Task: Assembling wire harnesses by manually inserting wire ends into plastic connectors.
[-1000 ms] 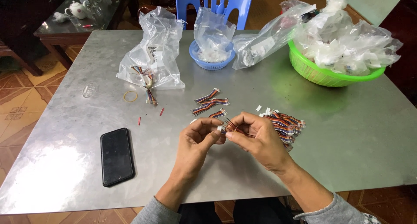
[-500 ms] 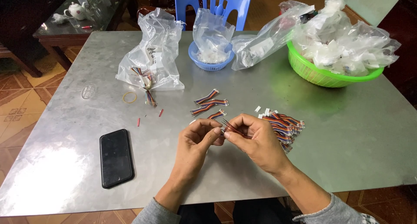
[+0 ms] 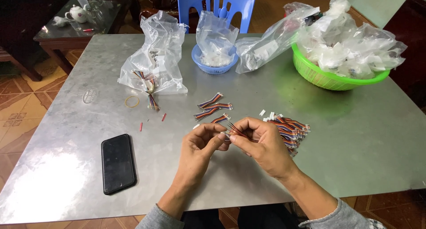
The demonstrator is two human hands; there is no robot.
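wire bundle (image 3: 238, 132) pinched between left hand (image 3: 202, 144) and right hand (image 3: 262, 142), fingertips meeting above table (image 3: 355, 135).

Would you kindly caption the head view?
Both hands, left and right, pinch a multicoloured wire bundle above a metal table.

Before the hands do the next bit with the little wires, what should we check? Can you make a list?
1. Both hands hold the wire piece: left hand, right hand: ok.
2. White plug fully on: cannot tell, too small.
3. Pile of coloured wires beside the right hand: ok.
4. Four short wire pieces lie apart on the table: ok.
5. Phone lies away from the hands: ok.
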